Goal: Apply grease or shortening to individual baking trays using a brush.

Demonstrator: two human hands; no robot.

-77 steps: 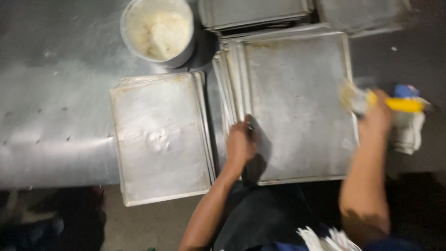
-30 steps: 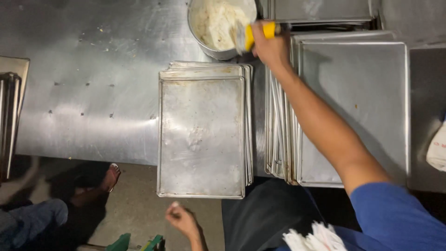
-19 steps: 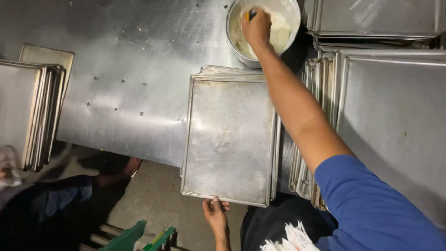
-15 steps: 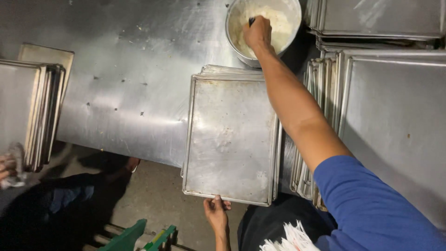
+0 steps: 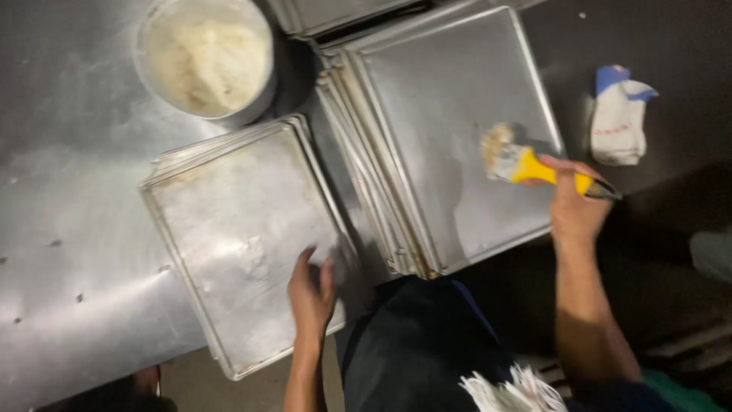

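My right hand [image 5: 573, 204] grips a yellow-handled brush [image 5: 526, 164], its greasy bristles resting on the top tray of the right stack of metal baking trays [image 5: 450, 99]. My left hand [image 5: 311, 290] lies flat on the near right corner of the left stack of trays [image 5: 236, 229], fingers spread, holding nothing. A round metal bucket of pale, creamy grease [image 5: 204, 57] stands behind the left stack.
The stacks sit on a steel table [image 5: 61, 198]. More trays [image 5: 343, 11] lie at the far edge. A white and blue cloth [image 5: 619, 114] lies to the right on a dark surface. My dark apron [image 5: 419, 351] is below.
My right hand has left the bucket and carried the loaded brush over to the right tray stack. My left hand has come up from the tray's edge onto its corner.
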